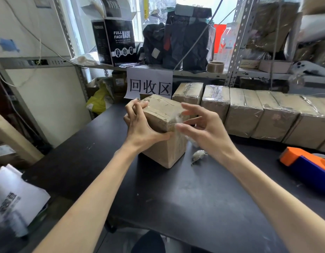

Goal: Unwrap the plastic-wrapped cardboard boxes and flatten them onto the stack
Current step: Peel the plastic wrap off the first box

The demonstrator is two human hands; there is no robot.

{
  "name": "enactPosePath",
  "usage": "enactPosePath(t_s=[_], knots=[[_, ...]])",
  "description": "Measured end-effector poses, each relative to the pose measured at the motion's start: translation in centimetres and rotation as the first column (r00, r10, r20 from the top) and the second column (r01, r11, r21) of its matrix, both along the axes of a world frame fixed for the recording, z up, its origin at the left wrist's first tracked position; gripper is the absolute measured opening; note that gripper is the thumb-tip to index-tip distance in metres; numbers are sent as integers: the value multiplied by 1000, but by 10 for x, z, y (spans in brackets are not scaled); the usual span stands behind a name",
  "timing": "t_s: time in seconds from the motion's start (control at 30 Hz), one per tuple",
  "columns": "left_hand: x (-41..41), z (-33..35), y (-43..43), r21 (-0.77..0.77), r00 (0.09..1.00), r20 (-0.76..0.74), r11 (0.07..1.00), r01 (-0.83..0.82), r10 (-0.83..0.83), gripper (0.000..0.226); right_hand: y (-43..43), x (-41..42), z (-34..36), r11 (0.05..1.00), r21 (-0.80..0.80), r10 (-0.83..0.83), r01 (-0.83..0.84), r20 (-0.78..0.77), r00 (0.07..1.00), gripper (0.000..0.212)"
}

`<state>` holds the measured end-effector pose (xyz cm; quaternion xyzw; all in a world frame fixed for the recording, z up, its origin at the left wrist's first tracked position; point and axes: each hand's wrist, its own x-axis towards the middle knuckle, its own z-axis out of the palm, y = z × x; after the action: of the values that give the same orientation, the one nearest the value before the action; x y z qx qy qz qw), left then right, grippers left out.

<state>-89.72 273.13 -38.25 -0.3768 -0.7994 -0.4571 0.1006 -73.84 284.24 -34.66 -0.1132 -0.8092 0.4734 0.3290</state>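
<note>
1. Hands close on a cardboard box (165,143) that stands on the table (194,198), with both bare forearms reaching in from the near edge.
2. The left hand (141,125) grips the box's upper left side. Its fingers curl over the top edge and its thumb lies along the front face.
3. The right hand (207,130) is at the box's upper right corner, fingers spread and half bent. Plastic film (178,119) stretches from that corner toward the fingertips, but it is too blurred to tell whether the hand is pinching it.
4. The table is matte black and scuffed with pale marks. The box sits on it with one lower corner turned toward the camera.
5. Behind the box and to its right, a row of wrapped boxes (249,114) stands side by side, their brown card glossy under clear wrap.
6. Just right of the box's base lies a crumpled film wad (199,155).
7. Well to the right of the box, an orange-and-blue tape dispenser (308,161) rests on the table.
8. Behind the box, a white paper sign (149,84) with large black characters hangs from a metal shelf (194,72).
9. On that shelf, above the box, stand a black carton (119,42) printed "FULL FACE MASK", some dark crinkled bags (185,42) and a brown tape roll (215,67).
</note>
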Motion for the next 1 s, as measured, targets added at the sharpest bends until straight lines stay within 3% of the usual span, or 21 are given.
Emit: enactPosePath(t_s=[0.17, 0.3, 0.43, 0.6, 0.67, 0.8, 0.9, 1.0], knots=[[0, 0, -3, -12, 1000, 13, 1000, -18, 19, 127, -11, -12, -2, 980, 177, -79, 89, -66, 995, 19], [0, 1, 0, -8, 999, 43, 1000, -25, 25, 125, -1, -2, -3, 988, 151, -9, 8, 4, 1000, 29], [-11, 5, 0, 32, 988, 131, 995, -92, 87, 108, 16, 17, -12, 980, 171, -104, 106, -19, 994, 31], [-8, 2, 1, 18, 996, 57, 998, -63, 62, 112, 34, 25, -13, 955, 169, -246, 243, 0, 969, 14], [-5, 5, 0, 36, 998, 64, 999, -31, 29, 119, 35, 23, -8, 972, 161, -181, 174, 29, 983, 17], [-10, 23, -9, 59, 971, 161, 984, 168, -176, 112, 32, 16, -5, 997, 71, 0, -7, 95, 995, 22], [-16, 34, -14, 17, 925, 244, 955, 297, -292, 110, 30, 8, -10, 973, 172, -166, 154, 57, 985, 16], [-17, 33, -12, 43, 914, 280, 955, 293, -293, 122, 23, 3, -16, 862, 368, -374, 350, -7, 928, 23]])
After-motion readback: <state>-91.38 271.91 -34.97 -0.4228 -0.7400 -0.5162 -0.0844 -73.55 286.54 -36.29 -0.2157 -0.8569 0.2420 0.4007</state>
